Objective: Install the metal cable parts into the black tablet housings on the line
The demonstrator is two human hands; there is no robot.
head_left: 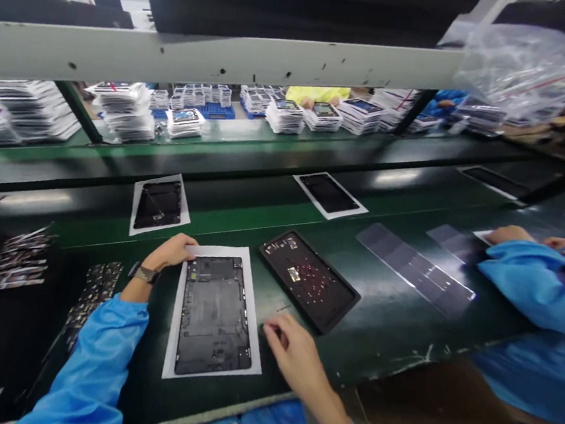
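In the head view a black tablet back housing (pixel 215 319) lies on a white foam sheet (pixel 254 363) on the green bench in front of me. My left hand (pixel 173 252), with a watch on its wrist, grips the sheet's upper left corner between thumb and fingers. To the right of the sheet, just above the bench, is my right hand (pixel 297 355). Its thumb and forefinger are pinched together; whatever is between them is too small to make out. A black tray (pixel 327 293) with small red-and-metal parts lies tilted just beyond my right hand.
More housings lie on sheets on the green belt, one at left (pixel 159 205) and one at right (pixel 331 195). Clear plastic strips (pixel 417 268) are at right, near a co-worker's blue sleeve (pixel 540 280). Small-part strips (pixel 95 294) lie at left. Stacked sheets (pixel 127 114) fill the shelf behind.
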